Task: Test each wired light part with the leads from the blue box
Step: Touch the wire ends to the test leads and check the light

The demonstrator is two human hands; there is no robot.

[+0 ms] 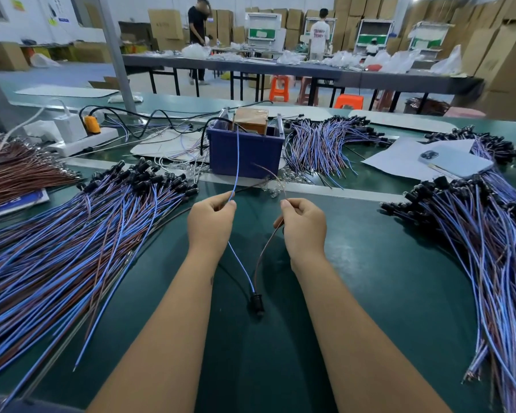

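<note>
Left hand (211,217) pinches blue wire, right hand (303,222) pinches brown wire of light part (257,304) dangling over worktop (355,263) near blue box (245,153); light, floppy, so grip near bare ends.

Even, bright overhead indoor light; no hard glare. Soft shadows on the green mat (355,278) under both forearms and toward the viewer from the gripped wires. Wide-angle bowing at the edges: post (113,52) beyond-left of the grip leans. Far room soft, slightly blurred. Near centre sharp; corners smear, especially upper right.
</note>
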